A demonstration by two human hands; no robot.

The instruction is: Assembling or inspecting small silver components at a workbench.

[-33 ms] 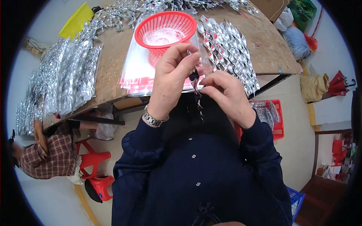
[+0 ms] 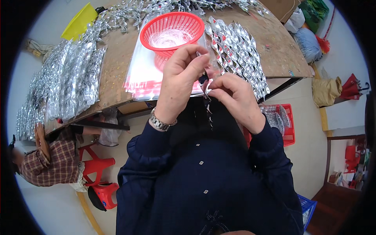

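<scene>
Left hand (image 2: 176,80): fingers pinching a twisted shiny strip (image 2: 203,79), its tail hanging before the desk (image 2: 117,74). Right hand (image 2: 237,100): fingertips at the strip's side, grip unclear. Red basket (image 2: 172,47) beyond.

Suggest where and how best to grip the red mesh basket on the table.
Take the red mesh basket probably by its rim's left edge, coming from the left: the rim flares outward, exposed there, while the left hand overlaps the near right side in view.
</scene>
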